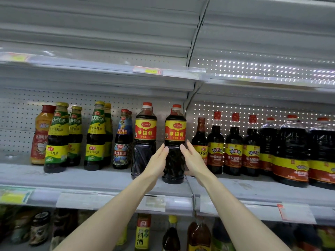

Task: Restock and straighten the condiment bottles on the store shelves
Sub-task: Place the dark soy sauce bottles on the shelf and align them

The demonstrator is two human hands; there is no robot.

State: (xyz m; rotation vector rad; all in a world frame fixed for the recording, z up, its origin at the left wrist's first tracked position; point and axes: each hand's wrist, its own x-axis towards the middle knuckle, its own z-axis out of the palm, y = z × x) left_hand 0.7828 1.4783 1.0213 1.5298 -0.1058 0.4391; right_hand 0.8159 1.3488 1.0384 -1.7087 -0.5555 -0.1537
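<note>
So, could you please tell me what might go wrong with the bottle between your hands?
The soy sauce bottle stands near the shelf edge, and the left hand and right hand only press its sides with flat fingers, so it might slip or tip forward. The matching bottle on its left and the slim bottle on its right stand close; a nudge could topple them.

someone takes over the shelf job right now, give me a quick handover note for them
Left hand: fingers straight, flat against the left side of the red-capped soy sauce bottle.
Right hand: the same on its right side.
Bottle: upright on the middle shelf, slightly forward of its twin to the left.
Done: both twins face label-out.
Left: probably ease it back level with the twin; the green-label bottles further left look staggered.
</note>
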